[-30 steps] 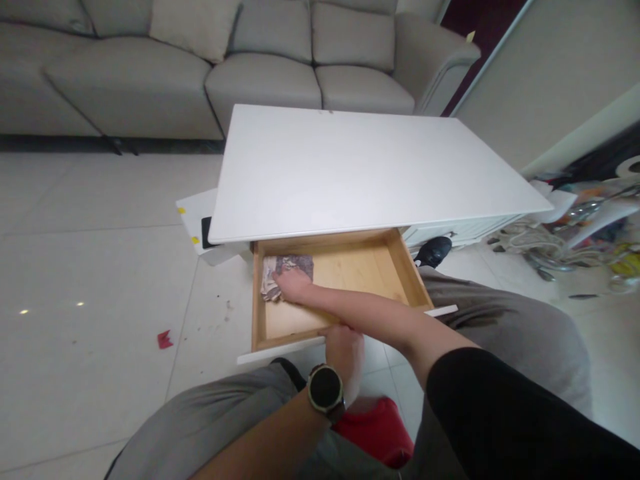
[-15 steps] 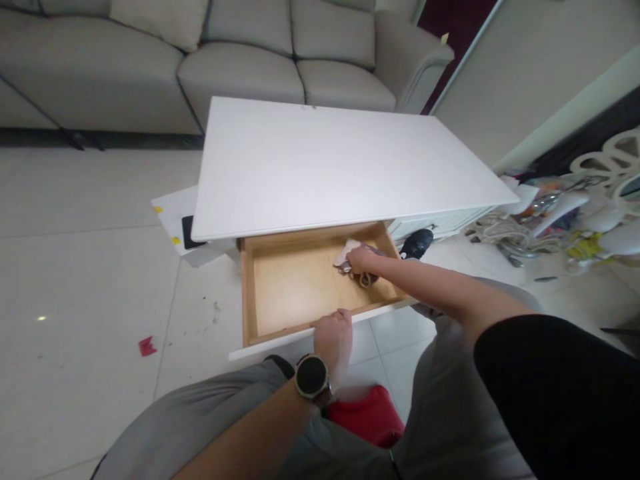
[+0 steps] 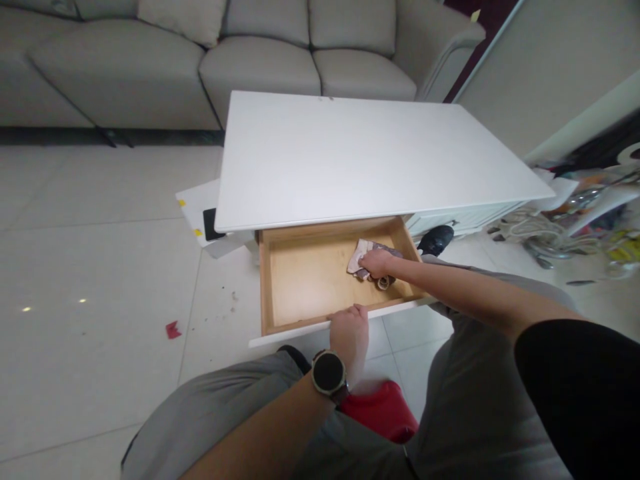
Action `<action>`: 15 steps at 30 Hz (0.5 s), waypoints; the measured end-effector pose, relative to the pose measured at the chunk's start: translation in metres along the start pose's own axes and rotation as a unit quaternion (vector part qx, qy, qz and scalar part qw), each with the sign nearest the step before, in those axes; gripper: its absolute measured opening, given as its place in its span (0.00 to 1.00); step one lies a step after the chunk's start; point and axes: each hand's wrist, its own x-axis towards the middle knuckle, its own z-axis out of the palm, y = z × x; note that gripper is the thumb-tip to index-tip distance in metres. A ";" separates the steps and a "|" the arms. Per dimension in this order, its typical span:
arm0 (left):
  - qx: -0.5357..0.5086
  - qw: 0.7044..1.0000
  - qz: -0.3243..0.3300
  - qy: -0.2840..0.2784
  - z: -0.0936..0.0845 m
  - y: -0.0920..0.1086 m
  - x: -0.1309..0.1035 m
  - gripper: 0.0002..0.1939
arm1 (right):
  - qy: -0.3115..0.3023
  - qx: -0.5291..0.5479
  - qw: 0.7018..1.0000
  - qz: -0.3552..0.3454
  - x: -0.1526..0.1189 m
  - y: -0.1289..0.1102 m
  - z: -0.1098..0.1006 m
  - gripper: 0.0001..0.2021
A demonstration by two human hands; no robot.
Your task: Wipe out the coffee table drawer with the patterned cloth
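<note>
A wooden drawer (image 3: 305, 283) with a white front is pulled out of a white coffee table (image 3: 370, 157). My left hand (image 3: 349, 333), with a watch (image 3: 329, 371) on its wrist, is closed over the top edge of the drawer front. Inside the drawer, at its right side, my right hand (image 3: 377, 262) grips a crumpled cloth (image 3: 357, 259), pale with brownish-grey parts. The cloth lies against the drawer bottom, and a rolled bit of it shows below the hand. My fingertips are partly hidden in its folds.
A grey sofa (image 3: 260, 67) stands behind the table. A white board-like piece (image 3: 193, 207) sticks out at the table's left. Below my hands is a red stool (image 3: 383, 410). A red scrap (image 3: 173, 329) lies on the floor. Cords and clutter (image 3: 530, 223) fill the right side.
The whole view has shifted, so everything sits further right. My right hand stays on the cloth in the drawer, and more of the cloth's pale part shows. My left hand keeps its hold.
</note>
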 end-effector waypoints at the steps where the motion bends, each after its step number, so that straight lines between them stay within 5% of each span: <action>1: -0.004 1.000 0.001 -0.005 -0.001 0.000 0.000 0.18 | 0.001 -0.002 1.000 -0.008 -0.001 -0.003 -0.001 0.17; 15: -0.011 0.997 -0.035 -0.064 -0.014 0.008 0.002 0.19 | 0.109 0.027 0.984 -0.138 0.029 -0.092 -0.032 0.16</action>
